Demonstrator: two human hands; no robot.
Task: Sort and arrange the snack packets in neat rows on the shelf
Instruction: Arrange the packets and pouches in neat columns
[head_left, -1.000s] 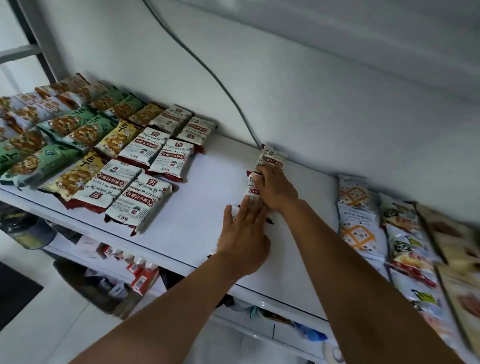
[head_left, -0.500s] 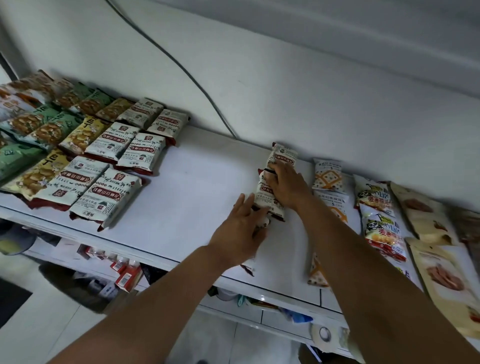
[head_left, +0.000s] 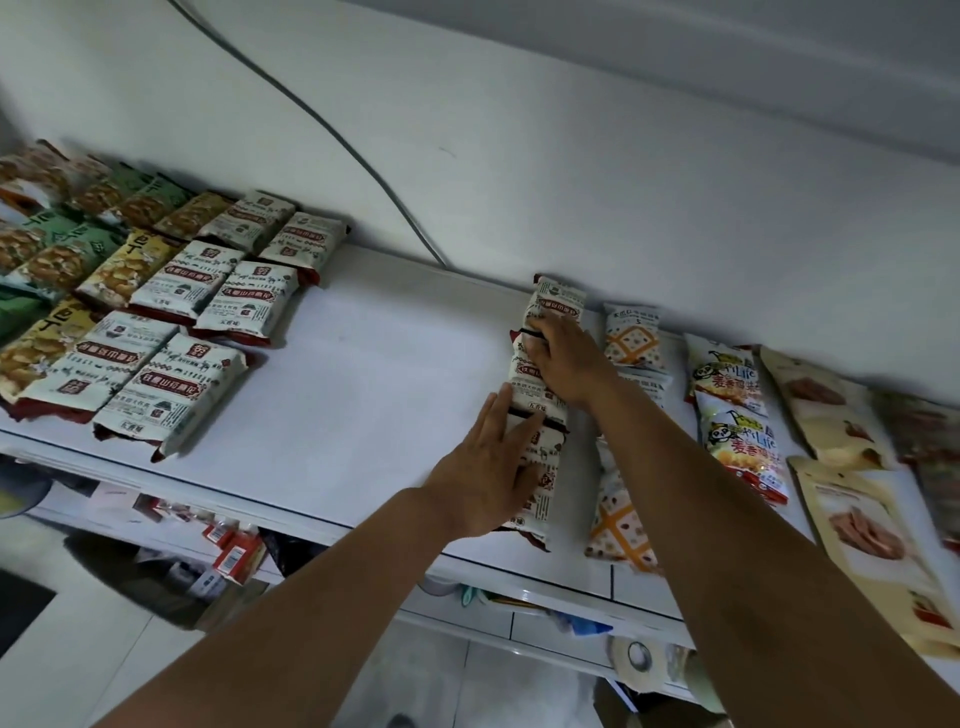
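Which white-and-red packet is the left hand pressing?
The front packet, nearest the shelf edge: the left hand lies flat on it, while the right hand rests on the middle packet.

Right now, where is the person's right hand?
In the head view, right of centre: the right hand rests on the white packets near the wall, just left of the orange-patterned packet.

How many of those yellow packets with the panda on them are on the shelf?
2: one panda packet near the wall, the other just in front of it, both right of the orange-lattice packets. The right forearm may hide more.
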